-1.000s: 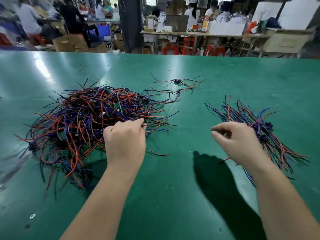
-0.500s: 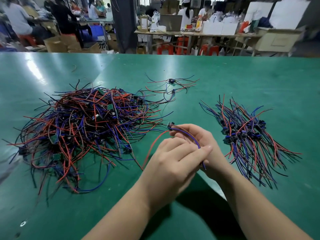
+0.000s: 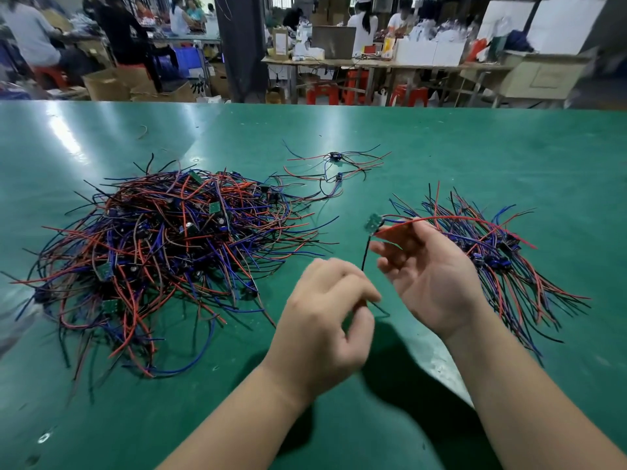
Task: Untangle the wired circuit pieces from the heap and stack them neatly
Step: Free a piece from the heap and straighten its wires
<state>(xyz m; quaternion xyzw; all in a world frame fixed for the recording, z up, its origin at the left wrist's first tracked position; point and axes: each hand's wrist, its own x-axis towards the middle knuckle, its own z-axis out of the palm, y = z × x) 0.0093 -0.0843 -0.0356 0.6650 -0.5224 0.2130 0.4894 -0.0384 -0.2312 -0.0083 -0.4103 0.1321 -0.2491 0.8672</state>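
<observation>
A big tangled heap (image 3: 163, 252) of red, blue and black wired circuit pieces lies on the left of the green table (image 3: 475, 154). A sorted stack (image 3: 492, 252) of pieces lies on the right. Between them my right hand (image 3: 427, 276), palm up, pinches one small green circuit piece (image 3: 373, 222) by its wires; its red wire arcs right over the stack. Its black wire hangs down to my left hand (image 3: 325, 320), whose curled fingers pinch the lower end.
Two loose wired pieces (image 3: 334, 167) lie apart behind the heap. A stray wire bit (image 3: 144, 130) lies far back left. Beyond the table's far edge are seated people, red stools, cardboard boxes and cluttered benches.
A second ago my left hand was at the heap and my right at the stack. They met over one piece, and now hold it apart, with the board lifted and wires drawn out.
</observation>
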